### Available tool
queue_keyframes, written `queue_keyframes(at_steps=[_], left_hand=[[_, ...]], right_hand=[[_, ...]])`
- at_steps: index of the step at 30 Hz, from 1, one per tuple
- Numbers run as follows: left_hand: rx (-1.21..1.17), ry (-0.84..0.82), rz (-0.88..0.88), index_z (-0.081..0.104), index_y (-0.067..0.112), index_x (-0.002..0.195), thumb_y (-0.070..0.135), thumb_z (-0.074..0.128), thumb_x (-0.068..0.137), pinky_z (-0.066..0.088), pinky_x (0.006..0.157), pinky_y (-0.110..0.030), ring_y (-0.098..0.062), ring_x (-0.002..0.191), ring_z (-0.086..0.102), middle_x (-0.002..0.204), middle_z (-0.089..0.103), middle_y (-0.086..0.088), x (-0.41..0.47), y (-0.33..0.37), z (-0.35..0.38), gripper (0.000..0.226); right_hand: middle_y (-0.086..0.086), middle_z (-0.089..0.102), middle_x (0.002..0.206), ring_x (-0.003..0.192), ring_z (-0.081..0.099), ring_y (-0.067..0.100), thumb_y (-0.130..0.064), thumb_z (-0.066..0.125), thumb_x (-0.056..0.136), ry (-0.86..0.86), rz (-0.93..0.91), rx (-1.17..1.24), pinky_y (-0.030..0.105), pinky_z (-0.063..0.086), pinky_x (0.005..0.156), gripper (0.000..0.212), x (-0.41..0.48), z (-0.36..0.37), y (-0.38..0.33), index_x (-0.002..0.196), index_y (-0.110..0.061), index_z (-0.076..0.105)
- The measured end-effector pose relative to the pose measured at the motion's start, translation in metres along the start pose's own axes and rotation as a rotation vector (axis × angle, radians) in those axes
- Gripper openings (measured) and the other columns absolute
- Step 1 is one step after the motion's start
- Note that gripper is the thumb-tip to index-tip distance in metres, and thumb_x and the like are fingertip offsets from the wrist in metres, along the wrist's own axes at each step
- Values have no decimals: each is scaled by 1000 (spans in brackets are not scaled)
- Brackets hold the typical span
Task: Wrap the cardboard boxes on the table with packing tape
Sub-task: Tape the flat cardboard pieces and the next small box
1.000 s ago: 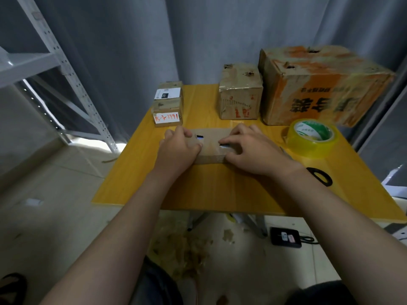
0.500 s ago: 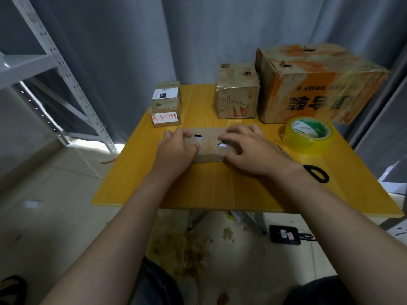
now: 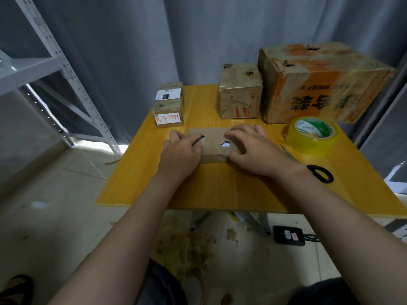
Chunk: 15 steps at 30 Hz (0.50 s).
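Note:
A flat brown cardboard box (image 3: 214, 140) lies in the middle of the yellow table (image 3: 220, 190). My left hand (image 3: 180, 154) grips its left end, fingers curled over the far edge. My right hand (image 3: 253, 148) grips the right end, fingers bent over the top and thumb at the near side. A roll of clear yellowish packing tape (image 3: 312, 134) lies flat to the right. Black-handled scissors (image 3: 317, 172) lie in front of the roll, partly hidden by my right forearm.
At the back stand a small labelled box (image 3: 169, 105) on the left, a taped medium box (image 3: 241, 93) and a large orange-printed box (image 3: 319, 82). A white metal rack (image 3: 66, 73) stands left of the table. Tape scraps and a black power strip (image 3: 288, 235) lie on the floor.
My right hand has slid slightly right along the flat box, uncovering more of its top. My left hand keeps its grip on the left end.

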State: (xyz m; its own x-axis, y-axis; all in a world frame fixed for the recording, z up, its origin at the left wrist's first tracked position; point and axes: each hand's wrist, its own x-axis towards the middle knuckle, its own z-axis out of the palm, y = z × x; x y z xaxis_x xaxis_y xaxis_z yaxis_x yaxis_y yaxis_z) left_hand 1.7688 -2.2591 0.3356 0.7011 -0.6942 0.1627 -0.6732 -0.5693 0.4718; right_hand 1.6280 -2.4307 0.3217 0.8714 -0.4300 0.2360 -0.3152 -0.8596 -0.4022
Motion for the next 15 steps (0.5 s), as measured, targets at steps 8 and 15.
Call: queue_keyframes(at_steps=[8,15], left_hand=[[19,-39,-1,54,34,150,38,44,108,40,108,-46,-34,118,45,129,43,-9,2,-1,-1,44],[-60,-31,-71,45,30,155,36,54,104,39,112,-47,-38,131,46,144,46,-14,4,-5,-17,53]], right_hand=[[-16,44,147,131,29,12,-52,54,87,-11,6,10,41,44,106,60,-1,0,0,144,-36,49],[-4,29,166,154,12,26,-82,52,83,-119,87,-91,58,7,126,88,-1,-6,-2,156,-39,25]])
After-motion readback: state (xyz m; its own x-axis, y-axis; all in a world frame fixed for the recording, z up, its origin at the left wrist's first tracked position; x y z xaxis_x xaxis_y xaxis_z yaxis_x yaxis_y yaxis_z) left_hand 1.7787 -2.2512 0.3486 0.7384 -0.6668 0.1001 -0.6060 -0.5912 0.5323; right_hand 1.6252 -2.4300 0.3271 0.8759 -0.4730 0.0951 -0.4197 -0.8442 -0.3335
